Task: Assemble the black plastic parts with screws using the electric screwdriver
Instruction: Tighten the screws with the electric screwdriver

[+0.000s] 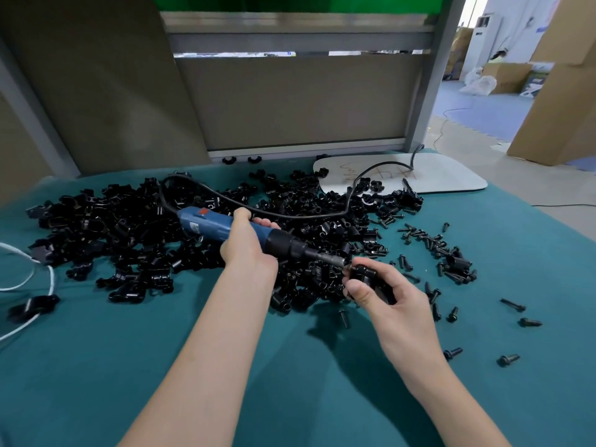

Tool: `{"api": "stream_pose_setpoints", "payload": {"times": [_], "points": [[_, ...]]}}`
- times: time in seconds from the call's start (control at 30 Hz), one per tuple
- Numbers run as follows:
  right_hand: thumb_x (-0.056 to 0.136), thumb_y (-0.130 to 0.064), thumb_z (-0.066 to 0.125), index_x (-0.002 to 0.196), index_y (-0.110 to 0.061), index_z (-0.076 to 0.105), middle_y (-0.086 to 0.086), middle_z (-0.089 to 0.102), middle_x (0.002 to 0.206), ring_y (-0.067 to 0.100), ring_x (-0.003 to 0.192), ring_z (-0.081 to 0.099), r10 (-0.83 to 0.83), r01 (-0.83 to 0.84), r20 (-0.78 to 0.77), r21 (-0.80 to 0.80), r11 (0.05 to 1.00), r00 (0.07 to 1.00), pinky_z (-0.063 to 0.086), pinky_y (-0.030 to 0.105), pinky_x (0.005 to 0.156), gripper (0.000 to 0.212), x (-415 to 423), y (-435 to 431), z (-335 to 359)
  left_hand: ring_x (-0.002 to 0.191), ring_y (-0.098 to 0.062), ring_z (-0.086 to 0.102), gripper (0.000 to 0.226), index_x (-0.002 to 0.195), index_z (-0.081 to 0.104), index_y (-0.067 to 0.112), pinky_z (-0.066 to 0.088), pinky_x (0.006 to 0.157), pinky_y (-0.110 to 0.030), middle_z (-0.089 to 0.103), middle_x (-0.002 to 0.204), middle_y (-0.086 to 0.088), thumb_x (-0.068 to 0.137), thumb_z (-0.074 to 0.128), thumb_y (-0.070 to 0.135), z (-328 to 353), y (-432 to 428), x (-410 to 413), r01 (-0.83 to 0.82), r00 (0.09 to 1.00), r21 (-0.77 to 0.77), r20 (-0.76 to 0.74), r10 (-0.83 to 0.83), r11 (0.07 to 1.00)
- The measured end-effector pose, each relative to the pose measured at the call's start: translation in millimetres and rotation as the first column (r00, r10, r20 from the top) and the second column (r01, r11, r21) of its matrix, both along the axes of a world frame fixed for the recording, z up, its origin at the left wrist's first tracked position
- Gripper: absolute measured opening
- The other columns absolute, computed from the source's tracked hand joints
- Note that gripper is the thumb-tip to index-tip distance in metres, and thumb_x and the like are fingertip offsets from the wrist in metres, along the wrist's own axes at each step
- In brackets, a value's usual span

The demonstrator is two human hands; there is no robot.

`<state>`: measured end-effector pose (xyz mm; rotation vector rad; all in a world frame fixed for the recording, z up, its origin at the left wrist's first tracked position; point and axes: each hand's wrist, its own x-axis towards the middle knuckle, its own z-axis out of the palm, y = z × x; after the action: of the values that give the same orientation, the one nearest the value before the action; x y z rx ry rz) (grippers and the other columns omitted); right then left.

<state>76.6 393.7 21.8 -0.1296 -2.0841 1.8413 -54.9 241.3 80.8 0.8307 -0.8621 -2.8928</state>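
**Driver bit on part, both hands loaded**

Black plastic part [371, 279] sits in the right hand [392, 301], lifted off the table just in front of the near-right edge of the parts pile [145, 230]. Thumb on the near side, other fingers curled round the far side: a firm grip on the part. Can't tell whether a screw is seated in it; the contact spot is blurred.

Electric screwdriver [225, 227], blue body with black nose, lies almost horizontal and angles down to the right. Its metal bit end meets the top left of the part. Left hand [248, 248] wraps round the middle of the body, fingers closed over the top, wrist bent inward. Both forearms come in bare from the bottom edge and converge toward the part.

Black cable [290, 216] leaves the tool's rear, loops across the pile and runs up over a white board [451, 179] with red scribbles at the far right of the table.

Loose screws [429, 243] are scattered right of the pile, a few well apart near the right hand. Table is covered in teal cloth [96, 366]. White cord [35, 279] at the left edge, beside one stray part.

Behind: grey-framed partition panel [290, 101]. Right of it: blue floor [474, 108] and cardboard boxes [564, 91].
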Motion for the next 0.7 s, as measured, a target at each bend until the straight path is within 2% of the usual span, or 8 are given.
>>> {"api": "stream_pose_setpoints", "payload": {"times": [0.1,0.13,0.23,0.3,0.37,0.47,0.57,0.7], "points": [[0.068,-0.063,0.074,0.107,-0.055,0.071,-0.012,0.078,0.103,0.032,0.096,0.071,-0.013,0.013,-0.011,-0.009,1.000,1.000,0.056,0.036,0.096,0.040,-1.4,2.2,-3.2,0.042,-0.012,0.051,0.017,0.083,0.050,0.009,0.052,0.055,-0.028,0.053,0.066,-0.004,0.093,0.063,0.007,0.1,7.7,4.2,-0.010,1.000,-0.025,0.001,0.010,1.000],[0.068,-0.064,0.074,0.108,-0.054,0.071,-0.011,0.078,0.105,0.030,0.099,0.071,-0.017,0.017,-0.011,-0.007,1.000,1.000,0.054,0.038,0.099,0.041,-1.5,2.8,-3.5,0.046,-0.013,0.051,0.017,0.083,0.049,0.009,0.052,0.056,-0.029,0.053,0.066,-0.004,0.093,0.063,0.007,-0.2,8.6,5.0,-0.008,1.000,-0.037,0.002,0.008,0.999],[0.069,-0.064,0.073,0.108,-0.057,0.070,-0.014,0.077,0.106,0.018,0.102,0.071,-0.016,0.016,-0.010,0.012,1.000,1.000,0.052,0.028,0.096,0.040,-2.3,4.2,-4.9,0.052,-0.014,0.050,0.017,0.083,0.049,0.009,0.053,0.058,-0.029,0.053,0.067,-0.004,0.094,0.062,0.007,-2.1,9.1,5.3,-0.001,1.000,-0.048,0.010,0.001,0.999],[0.072,-0.061,0.074,0.106,-0.056,0.070,-0.014,0.077,0.099,0.033,0.092,0.069,-0.013,0.014,-0.006,0.004,1.000,1.000,0.053,0.018,0.085,0.035,-3.0,5.3,-6.0,0.052,-0.014,0.051,0.016,0.083,0.050,0.009,0.053,0.058,-0.029,0.053,0.067,-0.004,0.093,0.062,0.007,-3.0,9.4,5.8,0.007,1.000,-0.050,0.018,-0.006,0.999],[0.075,-0.057,0.074,0.105,-0.055,0.070,-0.002,0.076,0.094,0.045,0.095,0.063,-0.016,0.016,0.003,-0.003,1.000,1.000,0.050,0.013,0.074,0.031,-3.2,5.8,-6.4,0.052,-0.014,0.051,0.016,0.084,0.050,0.008,0.053,0.057,-0.029,0.053,0.067,-0.004,0.093,0.062,0.007,-3.4,9.9,5.8,0.014,1.000,-0.052,0.023,-0.012,0.999],[0.076,-0.053,0.075,0.103,-0.057,0.070,-0.004,0.076,0.092,0.041,0.091,0.057,-0.008,0.008,0.015,0.007,1.000,1.000,0.045,0.006,0.065,0.027,-2.3,5.6,-5.8,0.048,-0.014,0.050,0.017,0.082,0.049,0.009,0.052,0.055,-0.029,0.053,0.064,-0.004,0.093,0.062,0.006,-3.7,10.9,5.1,0.020,1.000,-0.062,0.025,-0.018,0.998],[0.075,-0.050,0.076,0.099,-0.057,0.071,-0.015,0.075,0.090,0.026,0.072,0.055,-0.005,0.005,0.007,0.011,1.000,1.000,0.044,0.004,0.064,0.025,-2.5,6.3,-6.1,0.042,-0.012,0.050,0.018,0.081,0.049,0.009,0.052,0.054,-0.028,0.052,0.062,-0.003,0.093,0.062,0.006,-3.0,11.4,5.0,0.017,1.000,-0.059,0.014,-0.016,0.998],[0.074,-0.052,0.075,0.101,-0.056,0.071,-0.014,0.076,0.094,0.029,0.088,0.067,-0.005,0.005,0.017,0.013,1.000,1.000,0.048,0.007,0.070,0.028,-3.8,7.4,-8.1,0.047,-0.012,0.049,0.015,0.083,0.050,0.009,0.052,0.055,-0.028,0.053,0.064,-0.002,0.092,0.062,0.006,-1.8,10.5,5.1,0.019,1.000,-0.028,-0.007,-0.019,0.999]]}}
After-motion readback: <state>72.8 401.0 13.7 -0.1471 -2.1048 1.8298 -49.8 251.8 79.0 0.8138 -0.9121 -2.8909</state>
